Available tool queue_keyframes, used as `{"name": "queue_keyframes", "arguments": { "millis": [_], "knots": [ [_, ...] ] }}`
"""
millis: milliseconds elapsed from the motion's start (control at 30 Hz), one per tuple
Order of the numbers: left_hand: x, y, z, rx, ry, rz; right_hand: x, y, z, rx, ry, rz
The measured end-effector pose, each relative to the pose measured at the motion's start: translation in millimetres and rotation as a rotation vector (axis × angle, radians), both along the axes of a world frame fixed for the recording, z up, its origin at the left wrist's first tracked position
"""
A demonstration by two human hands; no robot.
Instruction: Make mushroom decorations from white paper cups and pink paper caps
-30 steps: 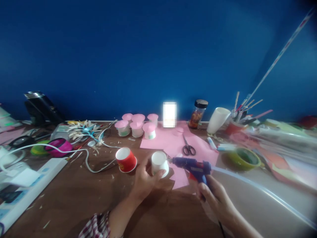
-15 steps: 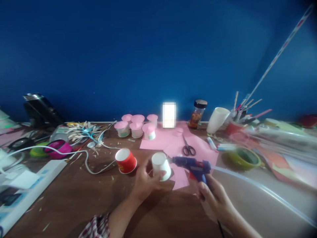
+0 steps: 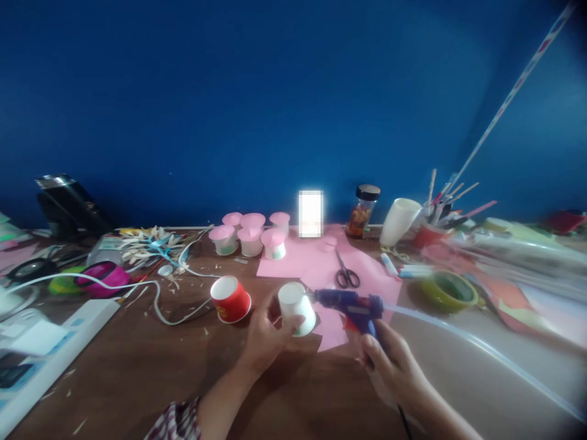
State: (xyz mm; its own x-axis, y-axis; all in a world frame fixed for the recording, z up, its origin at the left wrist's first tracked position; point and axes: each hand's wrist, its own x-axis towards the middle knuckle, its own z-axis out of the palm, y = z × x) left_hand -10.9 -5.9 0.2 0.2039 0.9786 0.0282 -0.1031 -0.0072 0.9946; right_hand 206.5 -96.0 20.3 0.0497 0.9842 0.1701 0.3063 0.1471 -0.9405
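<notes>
My left hand is closed around a small white paper cup that stands upside down on the table. In my right hand is a blue hot glue gun, its nozzle at the right edge of the cup's upturned base. I cannot tell whether the tip touches the cup. A long clear glue stick runs from the back of the gun to the right. Left of my left hand stands a red paper cup. Pink paper lies behind and beneath the gun.
Several white cups topped with pink paper discs stand at the back. Scissors lie on the pink sheet. Green tape is at right, a power strip at left. A jar and a white cup stand by the wall.
The whole view has shifted slightly to the left. Both hands keep their hold, and the glue gun's nozzle stays at the rim of the white cup's base.
</notes>
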Motion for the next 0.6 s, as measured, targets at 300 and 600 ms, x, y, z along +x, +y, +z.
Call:
{"name": "queue_keyframes", "arguments": {
  "millis": [300,600],
  "knots": [
    [0,0,-0.9,0.010,0.029,0.009,1,3,-5.2,-0.022,0.051,0.013],
    [-1,0,0.6,0.020,0.033,0.017,4,-1,-2.2,-0.028,0.041,-0.002]
  ]
}}
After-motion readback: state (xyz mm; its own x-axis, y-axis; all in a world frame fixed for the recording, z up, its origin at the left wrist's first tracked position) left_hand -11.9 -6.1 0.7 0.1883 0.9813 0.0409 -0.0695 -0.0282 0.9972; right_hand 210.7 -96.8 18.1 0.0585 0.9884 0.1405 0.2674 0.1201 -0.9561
